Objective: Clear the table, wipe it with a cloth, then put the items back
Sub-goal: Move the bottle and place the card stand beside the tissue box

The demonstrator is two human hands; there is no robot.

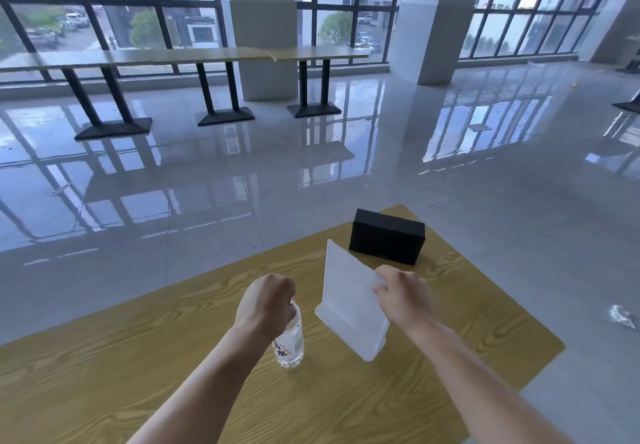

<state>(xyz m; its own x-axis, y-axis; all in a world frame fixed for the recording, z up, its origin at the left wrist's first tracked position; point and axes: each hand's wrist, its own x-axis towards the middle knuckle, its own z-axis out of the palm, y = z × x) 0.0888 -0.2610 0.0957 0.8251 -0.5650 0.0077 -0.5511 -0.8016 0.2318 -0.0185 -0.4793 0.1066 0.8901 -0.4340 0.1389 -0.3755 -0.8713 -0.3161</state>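
Note:
A clear plastic water bottle stands upright on the wood-grain table, and my left hand is closed over its top. Right of it stands a white frosted sign holder with a flat base; my right hand grips its upper right edge. A black rectangular box sits behind the holder, near the table's far corner, with neither hand touching it. The bottle's cap is hidden under my left hand.
Glossy tiled floor surrounds the table. A crumpled bit of clear wrapping lies on the floor to the right. A long bench table on black legs runs along the windows, with white pillars behind.

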